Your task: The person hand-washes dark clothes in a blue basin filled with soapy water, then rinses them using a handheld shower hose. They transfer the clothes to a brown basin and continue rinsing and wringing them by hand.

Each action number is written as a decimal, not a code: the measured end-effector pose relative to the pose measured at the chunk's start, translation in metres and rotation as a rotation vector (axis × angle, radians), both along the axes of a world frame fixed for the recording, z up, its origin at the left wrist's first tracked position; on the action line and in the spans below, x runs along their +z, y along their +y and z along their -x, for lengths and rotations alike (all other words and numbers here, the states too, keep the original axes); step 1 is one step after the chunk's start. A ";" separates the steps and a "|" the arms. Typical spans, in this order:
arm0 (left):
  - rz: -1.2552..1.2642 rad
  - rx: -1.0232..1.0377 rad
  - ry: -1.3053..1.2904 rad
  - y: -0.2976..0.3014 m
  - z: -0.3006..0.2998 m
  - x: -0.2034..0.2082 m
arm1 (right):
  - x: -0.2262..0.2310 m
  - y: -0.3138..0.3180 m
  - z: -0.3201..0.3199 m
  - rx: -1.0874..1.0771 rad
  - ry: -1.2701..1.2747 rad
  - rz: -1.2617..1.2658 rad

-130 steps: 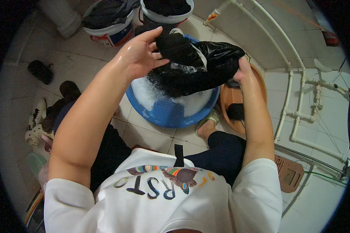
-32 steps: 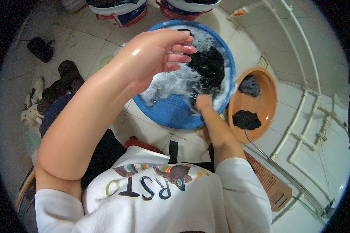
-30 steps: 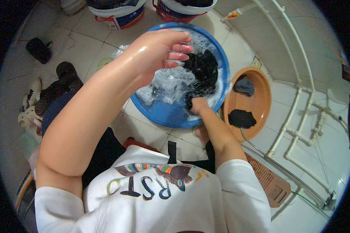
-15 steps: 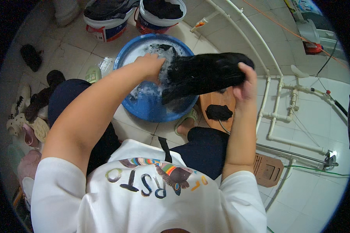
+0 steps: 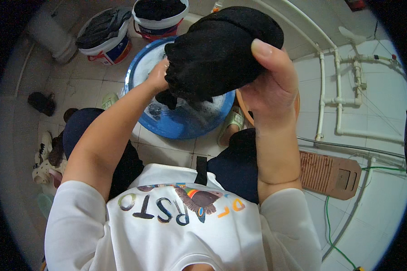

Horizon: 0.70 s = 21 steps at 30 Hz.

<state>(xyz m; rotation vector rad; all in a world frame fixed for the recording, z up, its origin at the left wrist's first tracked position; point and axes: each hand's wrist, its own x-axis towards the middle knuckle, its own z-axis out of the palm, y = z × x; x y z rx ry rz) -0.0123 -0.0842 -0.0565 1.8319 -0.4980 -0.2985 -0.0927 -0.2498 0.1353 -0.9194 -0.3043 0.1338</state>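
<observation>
A bulky black cloth item (image 5: 217, 56), rounded at its far right end, is raised over the blue basin (image 5: 180, 132). A seam or fold crosses it, and its left edge is ruffled. My right hand (image 5: 276, 77) grips the right end, thumb on top and the other fingers mostly hidden underneath. At the ruffled edge is my left hand (image 5: 159, 77), touching the cloth with its fingers hidden behind it. Foamy water (image 5: 144, 67) fills the basin, and a dark piece of cloth (image 5: 166, 99) hangs or lies just below the left hand.
Beyond the basin stand two white-rimmed buckets holding dark cloth, one on the left (image 5: 105, 34) and one nearer the middle (image 5: 160, 13). An orange basin (image 5: 295, 106) is partly hidden by my right wrist. A brown washboard (image 5: 330, 174) lies right, near white wall pipes (image 5: 339, 101). Shoes (image 5: 43, 174) sit left.
The black cloth item has come up out of the suds and closer to me, lifted by my right hand. My left hand has shifted slightly left, and its fingers have gone behind the cloth.
</observation>
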 end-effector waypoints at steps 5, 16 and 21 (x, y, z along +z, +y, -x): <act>0.433 0.278 0.507 -0.005 -0.028 -0.018 | -0.022 -0.052 -0.013 -0.032 0.009 0.068; 1.120 0.107 0.585 0.003 -0.039 0.036 | -0.177 -0.043 -0.037 -0.173 1.117 0.022; 1.273 0.079 0.735 -0.013 0.002 0.053 | -0.183 0.007 -0.031 0.363 0.736 -0.628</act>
